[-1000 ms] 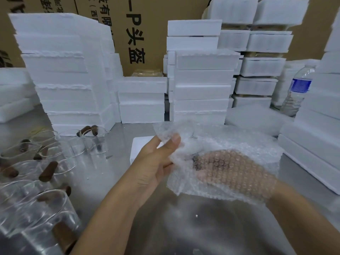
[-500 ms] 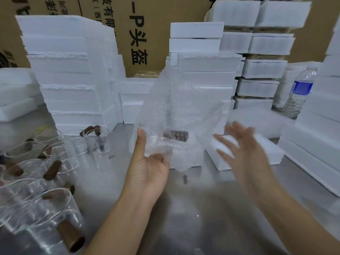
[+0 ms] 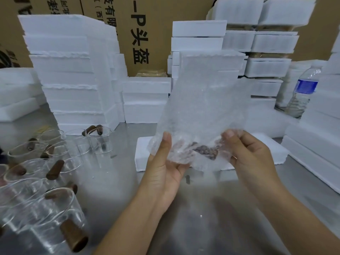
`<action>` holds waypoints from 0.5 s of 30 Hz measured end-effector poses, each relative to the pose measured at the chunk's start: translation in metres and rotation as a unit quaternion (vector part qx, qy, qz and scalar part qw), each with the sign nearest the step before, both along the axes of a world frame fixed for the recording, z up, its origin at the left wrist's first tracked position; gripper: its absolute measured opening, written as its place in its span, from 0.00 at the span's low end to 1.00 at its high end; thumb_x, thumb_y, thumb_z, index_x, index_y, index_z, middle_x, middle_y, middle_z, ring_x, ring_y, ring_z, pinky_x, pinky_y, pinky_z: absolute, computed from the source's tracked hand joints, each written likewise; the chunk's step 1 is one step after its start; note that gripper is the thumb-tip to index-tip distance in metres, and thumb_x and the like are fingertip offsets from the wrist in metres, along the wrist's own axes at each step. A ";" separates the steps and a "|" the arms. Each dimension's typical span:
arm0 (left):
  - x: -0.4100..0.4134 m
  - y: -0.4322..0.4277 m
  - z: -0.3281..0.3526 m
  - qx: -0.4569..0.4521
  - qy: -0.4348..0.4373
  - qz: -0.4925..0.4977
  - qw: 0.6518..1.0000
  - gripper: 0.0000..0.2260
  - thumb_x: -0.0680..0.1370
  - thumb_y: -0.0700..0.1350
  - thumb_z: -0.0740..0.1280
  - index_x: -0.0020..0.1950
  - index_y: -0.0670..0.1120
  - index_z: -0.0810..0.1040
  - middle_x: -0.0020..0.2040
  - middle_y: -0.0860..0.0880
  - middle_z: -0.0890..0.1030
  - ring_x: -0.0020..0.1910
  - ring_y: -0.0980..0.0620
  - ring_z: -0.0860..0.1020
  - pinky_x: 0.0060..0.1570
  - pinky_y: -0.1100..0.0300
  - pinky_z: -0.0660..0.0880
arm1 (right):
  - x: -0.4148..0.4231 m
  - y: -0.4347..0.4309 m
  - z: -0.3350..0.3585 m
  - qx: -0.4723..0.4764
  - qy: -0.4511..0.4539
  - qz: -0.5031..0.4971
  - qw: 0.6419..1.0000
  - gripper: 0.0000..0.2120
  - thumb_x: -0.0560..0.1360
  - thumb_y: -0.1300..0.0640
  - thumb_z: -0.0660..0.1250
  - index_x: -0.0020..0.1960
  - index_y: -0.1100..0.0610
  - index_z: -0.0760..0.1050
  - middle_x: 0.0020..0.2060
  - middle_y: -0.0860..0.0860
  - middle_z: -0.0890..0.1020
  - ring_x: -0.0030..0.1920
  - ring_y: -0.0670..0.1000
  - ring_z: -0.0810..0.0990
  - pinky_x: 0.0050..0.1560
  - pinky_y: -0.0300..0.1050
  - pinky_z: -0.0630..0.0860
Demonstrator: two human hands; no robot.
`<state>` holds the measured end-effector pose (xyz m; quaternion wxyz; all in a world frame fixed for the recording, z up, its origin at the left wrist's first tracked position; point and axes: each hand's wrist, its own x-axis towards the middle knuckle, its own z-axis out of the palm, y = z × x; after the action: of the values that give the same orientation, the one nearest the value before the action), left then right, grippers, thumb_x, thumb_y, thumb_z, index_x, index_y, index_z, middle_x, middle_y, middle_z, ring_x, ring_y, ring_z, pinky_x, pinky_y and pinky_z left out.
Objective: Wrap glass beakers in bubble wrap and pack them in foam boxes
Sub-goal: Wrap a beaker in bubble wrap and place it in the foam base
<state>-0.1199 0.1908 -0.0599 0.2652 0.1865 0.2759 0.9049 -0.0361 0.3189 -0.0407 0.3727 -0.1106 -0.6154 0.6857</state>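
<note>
Beaker (image 3: 206,150), seemingly cradled in limp bubble wrap (image 3: 206,100), is fragile; left hand (image 3: 165,162) and right hand (image 3: 252,157) grip the wrap's bottom corners.

The only print you can really read is on the big cardboard carton (image 3: 158,13) behind your foam boxes (image 3: 70,70): bold black characters running down it, "-P头盔". Just left of that on the same carton there's a smaller column, partly cut off, with "有限" and "(西". The water bottle (image 3: 301,100), well right of the carton, has a blue label (image 3: 306,86) that's too blurry to read.
</note>
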 end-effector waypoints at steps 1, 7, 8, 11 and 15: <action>0.002 0.001 -0.001 -0.007 0.009 -0.009 1.000 0.19 0.56 0.54 0.80 0.44 0.51 0.86 0.52 0.45 0.84 0.50 0.47 0.83 0.46 0.52 0.81 | 0.001 0.000 0.001 -0.011 0.007 0.001 1.000 0.11 0.59 0.42 0.71 0.36 0.48 0.82 0.33 0.45 0.82 0.38 0.44 0.80 0.49 0.44 0.76; 0.010 0.003 0.000 -0.087 0.017 0.010 0.996 0.13 0.63 0.55 0.76 0.45 0.54 0.86 0.53 0.47 0.84 0.50 0.50 0.83 0.43 0.56 0.81 | 0.002 0.003 0.002 -0.064 0.027 0.074 0.995 0.14 0.62 0.41 0.69 0.40 0.48 0.85 0.39 0.49 0.85 0.42 0.48 0.84 0.42 0.41 0.80; 0.010 0.003 0.000 -0.085 0.016 0.021 0.996 0.10 0.64 0.54 0.74 0.44 0.54 0.86 0.52 0.47 0.84 0.49 0.51 0.83 0.42 0.57 0.81 | 0.001 0.001 0.003 -0.072 0.028 0.112 0.991 0.16 0.64 0.40 0.67 0.42 0.48 0.85 0.41 0.51 0.86 0.44 0.49 0.85 0.40 0.40 0.80; 0.008 0.001 0.004 -0.053 0.011 0.061 0.997 0.06 0.68 0.53 0.70 0.41 0.55 0.86 0.49 0.49 0.85 0.48 0.52 0.83 0.39 0.61 0.79 | 0.003 -0.005 0.004 -0.032 0.002 0.194 0.981 0.23 0.64 0.35 0.70 0.54 0.47 0.81 0.53 0.48 0.84 0.54 0.48 0.82 0.49 0.39 0.79; 0.006 -0.001 0.003 -0.049 0.025 0.076 0.996 0.09 0.72 0.54 0.67 0.46 0.55 0.85 0.54 0.47 0.84 0.54 0.50 0.82 0.45 0.60 0.79 | 0.003 -0.013 -0.003 0.124 -0.058 0.130 0.982 0.20 0.69 0.46 0.73 0.59 0.45 0.75 0.53 0.42 0.83 0.53 0.41 0.81 0.50 0.33 0.76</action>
<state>-0.1137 0.1902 -0.0572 0.1974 0.1743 0.3397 0.9029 -0.0327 0.3059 -0.0442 0.2555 -0.0221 -0.7252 0.6391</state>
